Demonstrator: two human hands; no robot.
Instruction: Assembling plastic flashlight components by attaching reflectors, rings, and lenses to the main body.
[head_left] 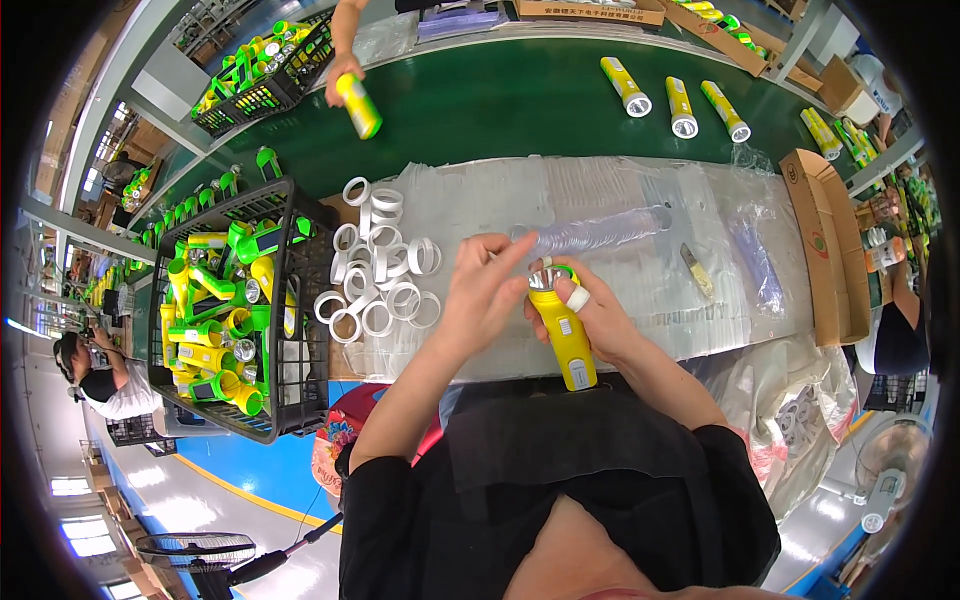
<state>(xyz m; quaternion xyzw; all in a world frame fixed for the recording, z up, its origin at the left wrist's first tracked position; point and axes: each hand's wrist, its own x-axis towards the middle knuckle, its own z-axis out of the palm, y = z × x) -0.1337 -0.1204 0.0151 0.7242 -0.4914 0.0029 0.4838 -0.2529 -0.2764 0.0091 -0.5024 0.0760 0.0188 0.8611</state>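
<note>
Right hand (590, 308) grips a yellow flashlight (568, 345) beside a cluster of white rings (385, 265)

The flashlight is at the centre of the frame, tilted, its silvery reflector (546, 279) toward the top and its tail toward the lower edge. The right hand closes around its head end, and a white wrap (578, 299) circles the thumb. Just left of the flashlight, the left hand (487, 290) is loosely open, index finger extended and the others partly bent, near one end of a row of thin clear pieces (605, 232).

The white rings lie left of centre on a plastic-covered work surface (470, 195). Right of centre are a yellow-handled cutter (697, 270) and a clear plastic bundle (757, 265), with a long cardboard box (815, 240) beyond them.

At left, a black crate (285, 420) is heaped with yellow and green flashlights (205, 357). Across the upper part runs a green belt (500, 120), where three flashlights (679, 108) lie at upper right. At upper left, another person's hand (345, 80) holds a yellow and green flashlight (361, 108) over the belt. A whitish sack (750, 400) sits at lower right.
</note>
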